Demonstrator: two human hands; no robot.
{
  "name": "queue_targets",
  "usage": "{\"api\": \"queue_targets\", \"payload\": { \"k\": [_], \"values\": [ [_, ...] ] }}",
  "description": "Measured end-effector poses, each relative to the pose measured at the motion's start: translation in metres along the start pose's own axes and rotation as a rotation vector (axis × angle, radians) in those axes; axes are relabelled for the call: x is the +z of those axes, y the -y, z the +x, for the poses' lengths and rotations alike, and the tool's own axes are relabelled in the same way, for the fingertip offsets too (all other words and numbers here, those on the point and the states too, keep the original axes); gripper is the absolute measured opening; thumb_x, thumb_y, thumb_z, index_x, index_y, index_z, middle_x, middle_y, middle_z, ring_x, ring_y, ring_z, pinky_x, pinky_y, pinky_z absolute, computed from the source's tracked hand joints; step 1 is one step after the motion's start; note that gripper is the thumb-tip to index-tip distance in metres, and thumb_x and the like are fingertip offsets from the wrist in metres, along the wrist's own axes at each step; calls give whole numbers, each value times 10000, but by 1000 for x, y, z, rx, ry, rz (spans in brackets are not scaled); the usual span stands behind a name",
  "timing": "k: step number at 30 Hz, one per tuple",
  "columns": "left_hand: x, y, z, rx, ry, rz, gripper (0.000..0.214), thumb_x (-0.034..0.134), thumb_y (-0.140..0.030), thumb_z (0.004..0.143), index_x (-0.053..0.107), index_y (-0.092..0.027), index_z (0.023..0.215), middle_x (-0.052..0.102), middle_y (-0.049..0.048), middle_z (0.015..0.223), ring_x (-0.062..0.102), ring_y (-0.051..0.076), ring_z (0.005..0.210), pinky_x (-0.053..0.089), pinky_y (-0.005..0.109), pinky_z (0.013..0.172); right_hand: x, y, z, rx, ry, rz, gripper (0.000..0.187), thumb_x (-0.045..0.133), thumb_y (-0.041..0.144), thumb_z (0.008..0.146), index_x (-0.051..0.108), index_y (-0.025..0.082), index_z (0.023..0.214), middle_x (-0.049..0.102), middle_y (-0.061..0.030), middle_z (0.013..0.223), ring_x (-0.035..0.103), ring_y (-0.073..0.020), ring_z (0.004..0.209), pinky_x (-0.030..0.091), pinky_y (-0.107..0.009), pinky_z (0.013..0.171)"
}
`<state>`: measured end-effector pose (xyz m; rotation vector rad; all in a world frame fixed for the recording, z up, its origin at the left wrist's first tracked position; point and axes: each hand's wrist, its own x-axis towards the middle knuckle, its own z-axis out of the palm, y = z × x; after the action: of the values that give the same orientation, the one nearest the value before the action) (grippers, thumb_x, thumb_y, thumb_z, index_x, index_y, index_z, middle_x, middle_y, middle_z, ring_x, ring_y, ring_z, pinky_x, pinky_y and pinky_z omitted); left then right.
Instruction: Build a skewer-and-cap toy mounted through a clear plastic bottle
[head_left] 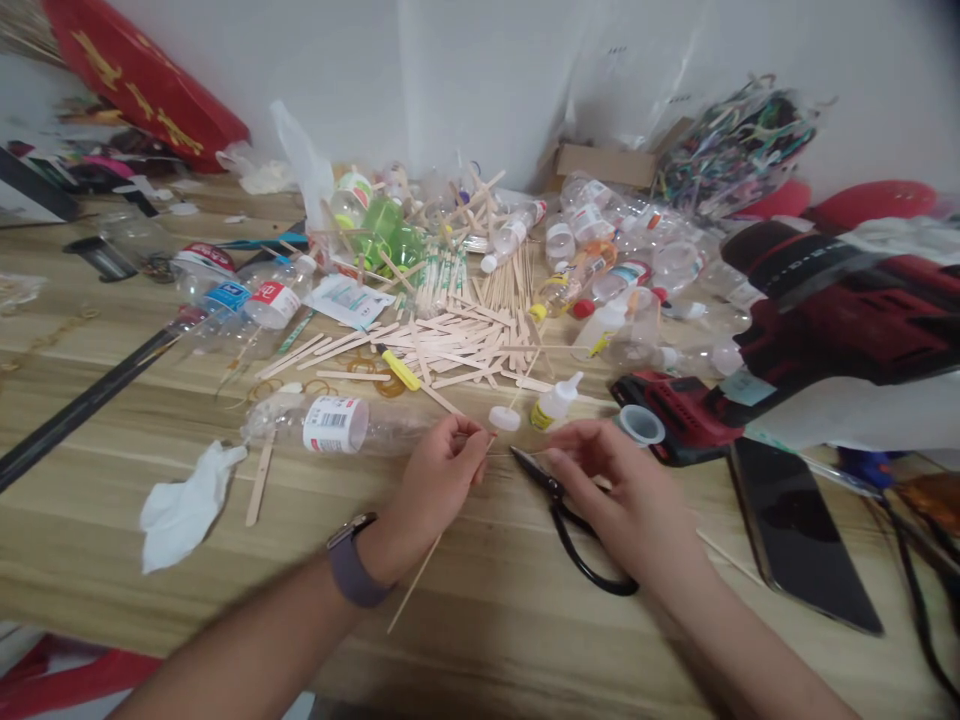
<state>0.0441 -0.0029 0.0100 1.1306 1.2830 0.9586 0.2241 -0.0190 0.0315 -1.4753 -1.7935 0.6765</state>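
My left hand (448, 472) is closed in a pinch round a thin wooden stick (412, 588), whose lower end slants down below the wrist. Thumb and forefinger of my right hand (611, 475) are pinched on a fine strand (517, 454), stretched across the short gap towards my left fingers. Whether it is thread or a rubber band I cannot tell. Black-handled scissors (589, 570) lie partly beneath my right hand, blades towards the gap. Just beyond the hands are a white bottle cap (504, 418) and a small glue bottle (553, 405). A cut clear plastic bottle (334, 425) lies left of my left hand.
Flat craft sticks (457, 345) are heaped mid-table, with a yellow cutter (400, 368) beside them. Plastic bottles (592, 215) crowd the back. At right are a red-black power drill (802, 320), a small cup (641, 425) and a phone (802, 540). A crumpled tissue (187, 508) lies left.
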Motion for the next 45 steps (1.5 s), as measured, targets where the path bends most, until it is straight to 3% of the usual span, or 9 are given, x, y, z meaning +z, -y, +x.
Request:
{"api": "queue_targets", "payload": {
  "k": [2,4,6,10,17,23,33,38,45],
  "values": [
    [0,0,-1,-3,7,0,173,517,-341,851,498,-185,777,444,-87,506,390,89,466,275,216,464,6,6,3,64,158,115,199,535,392,870,612,210,842,634,-7,640,581,-148,541,436,-251,466],
    [0,1,-2,-4,18,2,173,512,-341,862,508,-183,791,446,-85,514,390,89,473,279,216,466,9,9,7,86,217,143,235,502,376,886,653,198,913,660,-14,661,584,-144,548,421,-244,462],
    [0,1,-3,-3,29,2,181,509,-348,869,510,-183,794,449,-83,521,400,91,478,284,217,468,11,9,10,75,187,129,300,484,365,896,650,189,1074,703,-35,739,604,-152,584,443,-258,492],
    [0,1,-4,-11,32,12,191,509,-359,873,501,-188,787,459,-82,526,405,91,469,289,219,466,12,6,10,-7,95,75,466,481,336,894,497,180,1334,725,-73,858,640,-181,647,495,-301,554],
    [2,-1,-7,-22,73,62,153,492,-337,877,502,-196,821,458,-83,530,415,96,480,302,218,467,19,0,6,-90,45,-71,323,450,313,931,605,192,1188,722,-89,986,662,-173,659,524,-307,605],
    [0,-2,-10,3,181,112,115,471,-317,894,490,-208,864,490,-82,541,473,107,522,358,224,519,20,-4,10,-162,94,-153,260,446,232,913,669,206,1043,745,-61,859,692,-204,708,524,-318,653],
    [-1,-4,-12,59,158,236,107,427,-304,921,479,-215,951,570,-54,646,545,130,609,403,248,578,17,-8,11,-225,94,-178,262,426,210,923,673,197,1010,749,-61,873,700,-200,757,521,-291,661],
    [-1,-4,-13,113,75,314,96,422,-240,906,472,-212,982,619,-18,766,582,145,682,434,268,630,17,-9,11,-241,86,-196,262,430,186,917,676,195,1009,756,-57,896,706,-188,767,529,-275,671],
    [-1,-2,-12,92,93,260,85,449,-265,901,478,-216,964,688,-3,812,637,164,746,458,286,676,17,-9,11,-239,68,-203,257,454,176,907,687,175,1017,760,-69,937,715,-187,803,540,-267,706]
  ]
}}
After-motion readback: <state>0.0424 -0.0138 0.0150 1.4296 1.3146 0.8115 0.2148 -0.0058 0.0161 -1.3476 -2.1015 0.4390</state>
